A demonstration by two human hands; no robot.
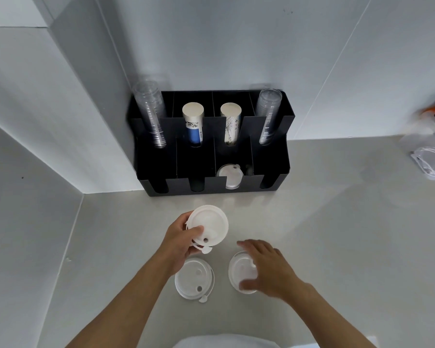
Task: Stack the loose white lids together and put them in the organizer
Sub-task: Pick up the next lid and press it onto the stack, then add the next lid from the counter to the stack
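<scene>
We grip a small stack of white lids (209, 226) in our left hand (180, 238), thumb across the top, lifted just above the counter (337, 234) near the black organizer (211, 156). Our right hand (269, 270) spreads open over another lid (241, 271) lying flat to the right, fingers touching its edge. A third lid (194, 278) rests on the counter between our arms. More lids (229, 175) sit in the organizer's near row, third compartment from the left.
</scene>
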